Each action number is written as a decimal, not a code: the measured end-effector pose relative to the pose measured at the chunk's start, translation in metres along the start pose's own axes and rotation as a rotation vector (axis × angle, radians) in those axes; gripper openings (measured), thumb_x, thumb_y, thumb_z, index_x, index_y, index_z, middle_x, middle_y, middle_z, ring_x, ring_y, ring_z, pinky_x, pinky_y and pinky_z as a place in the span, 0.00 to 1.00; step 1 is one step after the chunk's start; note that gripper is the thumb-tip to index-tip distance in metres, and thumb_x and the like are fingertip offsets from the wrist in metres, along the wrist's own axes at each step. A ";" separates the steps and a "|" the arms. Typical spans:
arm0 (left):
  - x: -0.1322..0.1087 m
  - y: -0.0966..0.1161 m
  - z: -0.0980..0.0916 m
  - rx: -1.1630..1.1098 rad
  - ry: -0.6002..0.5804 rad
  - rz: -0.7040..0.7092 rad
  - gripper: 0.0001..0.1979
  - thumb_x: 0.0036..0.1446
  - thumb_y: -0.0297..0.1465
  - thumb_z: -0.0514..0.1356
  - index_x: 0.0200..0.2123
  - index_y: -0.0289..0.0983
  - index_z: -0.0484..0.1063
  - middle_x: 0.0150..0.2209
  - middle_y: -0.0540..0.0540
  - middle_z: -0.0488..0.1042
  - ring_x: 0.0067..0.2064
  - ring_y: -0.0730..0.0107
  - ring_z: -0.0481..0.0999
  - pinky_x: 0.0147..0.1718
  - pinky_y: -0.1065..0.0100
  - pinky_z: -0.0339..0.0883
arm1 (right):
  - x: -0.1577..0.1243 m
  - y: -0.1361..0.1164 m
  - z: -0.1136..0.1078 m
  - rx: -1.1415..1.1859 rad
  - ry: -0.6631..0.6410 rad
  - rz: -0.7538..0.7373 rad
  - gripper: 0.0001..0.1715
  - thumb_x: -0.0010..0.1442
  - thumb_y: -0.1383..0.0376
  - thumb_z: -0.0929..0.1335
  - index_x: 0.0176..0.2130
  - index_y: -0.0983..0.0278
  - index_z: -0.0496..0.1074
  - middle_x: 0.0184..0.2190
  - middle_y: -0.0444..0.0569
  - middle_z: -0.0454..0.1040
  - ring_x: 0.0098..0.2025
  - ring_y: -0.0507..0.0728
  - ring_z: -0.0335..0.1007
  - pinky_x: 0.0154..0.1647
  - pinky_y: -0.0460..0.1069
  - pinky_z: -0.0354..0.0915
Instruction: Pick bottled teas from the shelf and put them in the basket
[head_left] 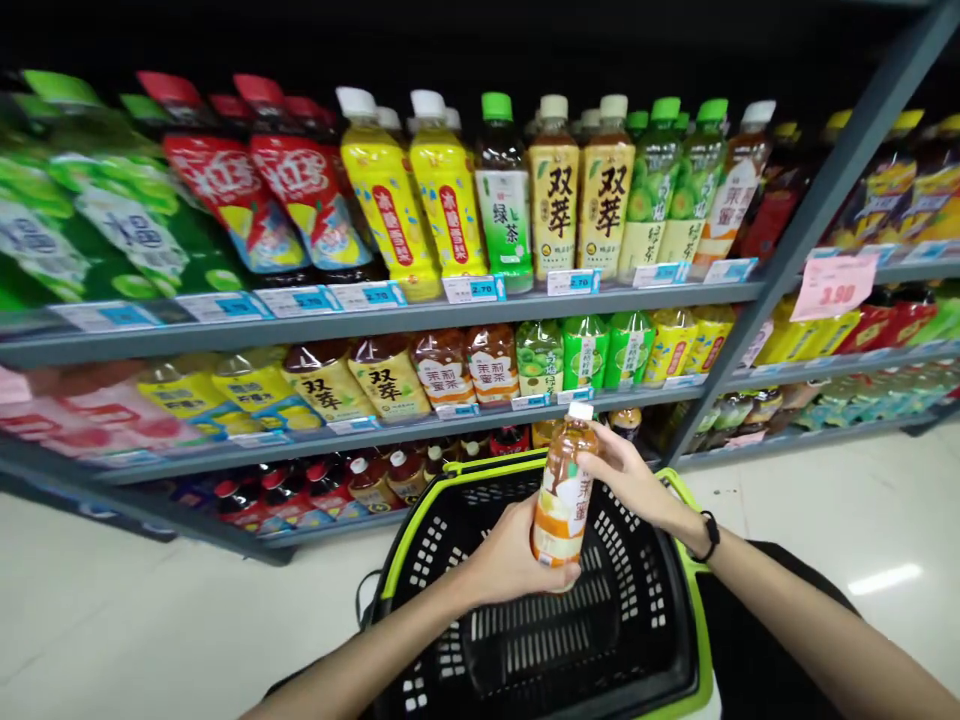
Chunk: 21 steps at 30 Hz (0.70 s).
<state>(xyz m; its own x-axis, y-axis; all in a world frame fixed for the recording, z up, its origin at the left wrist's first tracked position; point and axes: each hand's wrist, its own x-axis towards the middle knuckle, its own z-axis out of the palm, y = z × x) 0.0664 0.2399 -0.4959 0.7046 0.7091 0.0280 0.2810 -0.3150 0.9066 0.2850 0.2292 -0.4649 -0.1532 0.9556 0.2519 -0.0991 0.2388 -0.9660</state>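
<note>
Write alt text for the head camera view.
The left hand and right hand hold a white-capped bottle of jasmine honey tea over a black, green-rimmed shopping basket. Store shelves of bottled drinks stand behind.

Grey store shelves (375,325) w/ bottled teas (553,210), price tags (574,282), green-rimmed basket (395,555) below.

Left hand (514,560) wraps the lower half of a white-capped plastic tea bottle (562,495); right hand (626,475) grips its upper part. Both are held above a black shopping basket with lime-green rim (420,520), facing grey metal shelving (375,325) stocked with bottled drinks (446,190).
</note>
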 end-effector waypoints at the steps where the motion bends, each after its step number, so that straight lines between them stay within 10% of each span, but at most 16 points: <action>1: -0.002 -0.003 0.004 0.000 -0.016 -0.017 0.20 0.46 0.32 0.71 0.42 0.34 0.70 0.34 0.50 0.77 0.33 0.72 0.70 0.34 0.69 0.67 | -0.004 0.001 0.002 -0.001 -0.005 0.010 0.32 0.65 0.50 0.73 0.61 0.60 0.69 0.58 0.53 0.76 0.57 0.60 0.76 0.63 0.56 0.71; 11: -0.019 0.000 0.027 -0.143 -0.045 -0.183 0.19 0.43 0.31 0.70 0.39 0.33 0.70 0.33 0.47 0.77 0.31 0.72 0.70 0.31 0.69 0.67 | -0.024 0.012 0.006 -0.021 -0.041 0.033 0.24 0.66 0.55 0.74 0.58 0.58 0.73 0.49 0.48 0.80 0.49 0.57 0.78 0.50 0.49 0.74; 21: -0.023 0.003 0.031 -0.073 -0.034 -0.232 0.18 0.44 0.31 0.70 0.38 0.33 0.70 0.31 0.49 0.75 0.30 0.73 0.67 0.29 0.69 0.65 | -0.026 0.039 0.007 0.194 0.020 0.088 0.26 0.65 0.56 0.75 0.60 0.59 0.72 0.54 0.49 0.79 0.54 0.56 0.77 0.58 0.49 0.73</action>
<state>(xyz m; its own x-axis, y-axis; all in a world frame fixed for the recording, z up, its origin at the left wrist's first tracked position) 0.0709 0.2031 -0.5063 0.6488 0.7350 -0.1971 0.3905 -0.0992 0.9152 0.2780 0.2128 -0.5090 -0.1502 0.9750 0.1640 -0.2737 0.1183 -0.9545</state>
